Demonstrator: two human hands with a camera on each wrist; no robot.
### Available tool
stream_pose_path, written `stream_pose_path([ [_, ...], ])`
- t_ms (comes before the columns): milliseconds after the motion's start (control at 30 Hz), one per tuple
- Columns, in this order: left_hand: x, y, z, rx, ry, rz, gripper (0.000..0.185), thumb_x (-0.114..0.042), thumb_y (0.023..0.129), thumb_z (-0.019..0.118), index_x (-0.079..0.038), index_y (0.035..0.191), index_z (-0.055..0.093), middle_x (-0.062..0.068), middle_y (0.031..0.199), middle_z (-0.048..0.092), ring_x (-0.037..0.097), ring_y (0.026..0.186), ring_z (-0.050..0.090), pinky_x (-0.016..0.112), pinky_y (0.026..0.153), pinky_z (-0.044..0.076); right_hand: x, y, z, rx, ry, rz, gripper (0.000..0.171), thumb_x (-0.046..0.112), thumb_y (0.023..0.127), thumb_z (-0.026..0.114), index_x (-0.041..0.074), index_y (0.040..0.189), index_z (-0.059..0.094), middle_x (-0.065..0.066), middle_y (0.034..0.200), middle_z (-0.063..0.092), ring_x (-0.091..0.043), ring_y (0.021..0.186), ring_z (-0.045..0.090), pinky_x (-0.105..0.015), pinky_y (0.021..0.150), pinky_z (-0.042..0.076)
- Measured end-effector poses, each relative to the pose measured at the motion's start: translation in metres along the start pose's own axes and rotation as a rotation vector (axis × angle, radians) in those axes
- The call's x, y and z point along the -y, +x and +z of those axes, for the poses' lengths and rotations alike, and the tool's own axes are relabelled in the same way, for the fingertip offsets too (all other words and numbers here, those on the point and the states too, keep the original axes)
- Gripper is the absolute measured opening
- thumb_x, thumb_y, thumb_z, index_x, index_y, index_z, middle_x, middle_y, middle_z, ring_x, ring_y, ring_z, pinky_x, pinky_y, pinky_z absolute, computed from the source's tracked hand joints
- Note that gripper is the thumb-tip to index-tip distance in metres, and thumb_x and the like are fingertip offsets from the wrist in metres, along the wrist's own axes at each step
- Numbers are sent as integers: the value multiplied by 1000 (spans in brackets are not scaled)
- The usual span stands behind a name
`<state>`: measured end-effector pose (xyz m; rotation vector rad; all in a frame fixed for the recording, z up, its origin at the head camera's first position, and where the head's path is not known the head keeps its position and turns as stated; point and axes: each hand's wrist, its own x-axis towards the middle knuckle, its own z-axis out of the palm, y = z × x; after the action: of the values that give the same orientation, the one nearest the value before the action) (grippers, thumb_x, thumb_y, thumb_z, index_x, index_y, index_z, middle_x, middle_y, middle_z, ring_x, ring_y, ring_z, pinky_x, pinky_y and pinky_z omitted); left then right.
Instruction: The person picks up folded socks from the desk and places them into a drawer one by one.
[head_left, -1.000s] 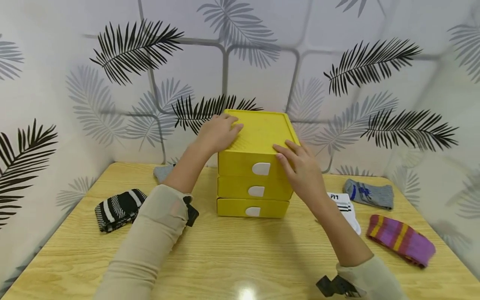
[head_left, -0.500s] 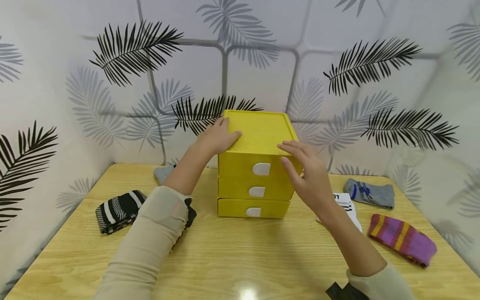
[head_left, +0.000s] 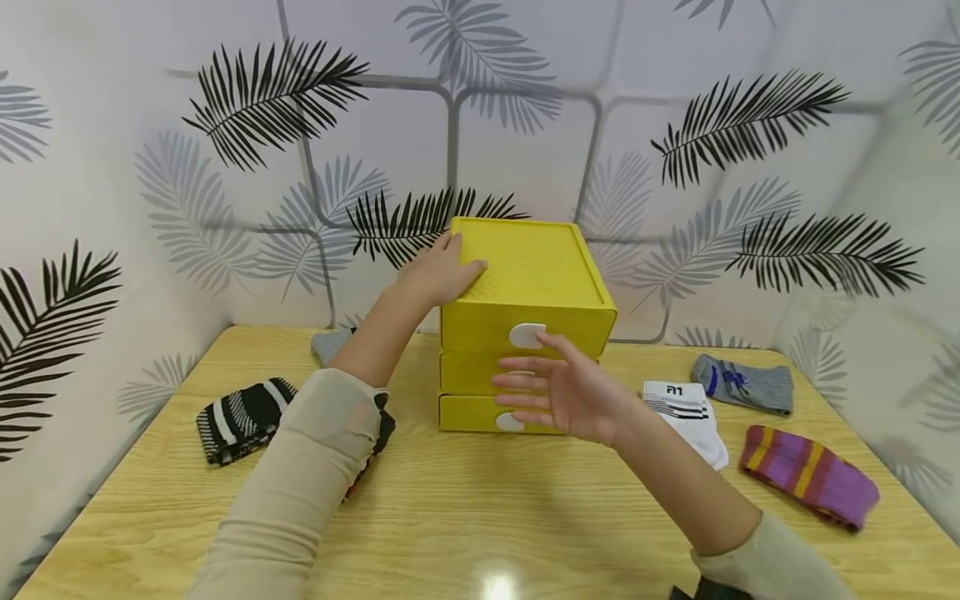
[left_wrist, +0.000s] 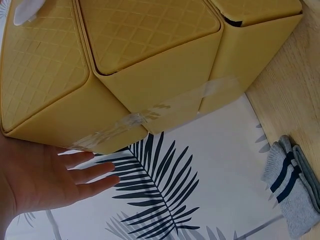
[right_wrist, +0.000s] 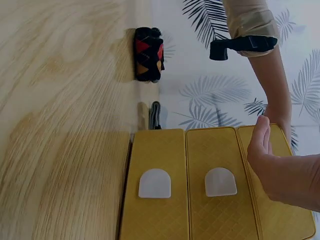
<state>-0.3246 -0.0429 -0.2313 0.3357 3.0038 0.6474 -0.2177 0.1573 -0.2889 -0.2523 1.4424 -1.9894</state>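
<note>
A yellow three-drawer box (head_left: 536,258) with white tab handles stands on the table, all its drawers closed. My left hand (head_left: 435,271) rests at the box's top left edge, thumb on the top. In the left wrist view, that hand's fingers (left_wrist: 92,175) stretch out along the box's side. My right hand (head_left: 573,387) is held in front of the drawers, fingers straight and spread, palm turned left. Its thumb is close to the top drawer's white handle (head_left: 527,335); whether they touch I cannot tell. Part of the lower handles is hidden behind its fingers.
Left on the wooden table (head_left: 465,517) lie a black-and-white folded sock (head_left: 243,419), a grey sock (head_left: 327,344) and a dark red-patterned sock (right_wrist: 149,55). On the right are white (head_left: 684,421), grey-blue (head_left: 742,385) and purple striped socks (head_left: 810,475). A patterned wall stands behind.
My right hand has left the box's top right edge and moved down and left, in front of the drawers. My left hand stays at the top left edge, its fingers shifted slightly.
</note>
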Motion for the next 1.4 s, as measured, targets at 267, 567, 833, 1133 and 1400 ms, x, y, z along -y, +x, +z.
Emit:
stream_pose_path([
  [267,0,0,0,-7,-4,-10,70,-50,96,30,-11,149,8,8,152,6,33,135,15,50,105,18,5,12,-9,26,436,88,65,51,92,44,4,136,35,-8,132,48,-23,112,52,-33,97,36],
  [567,2,3,4,-20,-42,-6,69,-49,95,32,-12,149,9,8,153,5,33,134,18,49,104,21,4,14,-8,-22,568,88,54,43,90,53,1,124,48,-10,117,58,-24,104,55,-30,93,40],
  [833,4,5,6,-27,-47,1,70,-49,95,32,-12,149,9,8,152,6,33,133,20,49,104,21,0,6,-5,-7,572,104,53,42,91,52,4,126,46,-10,117,57,-22,103,56,-29,93,40],
  [1133,3,4,2,-20,-53,2,70,-49,95,32,-12,149,8,8,153,5,33,134,19,50,104,21,-5,-10,2,49,516,105,54,44,93,48,6,131,40,-8,117,57,-21,103,56,-29,93,40],
  [1400,3,3,2,-6,-54,-2,70,-49,95,32,-13,149,7,8,153,4,33,134,18,51,104,20,-11,-23,7,105,510,125,52,45,94,44,7,128,44,-8,115,58,-20,104,56,-27,93,40],
])
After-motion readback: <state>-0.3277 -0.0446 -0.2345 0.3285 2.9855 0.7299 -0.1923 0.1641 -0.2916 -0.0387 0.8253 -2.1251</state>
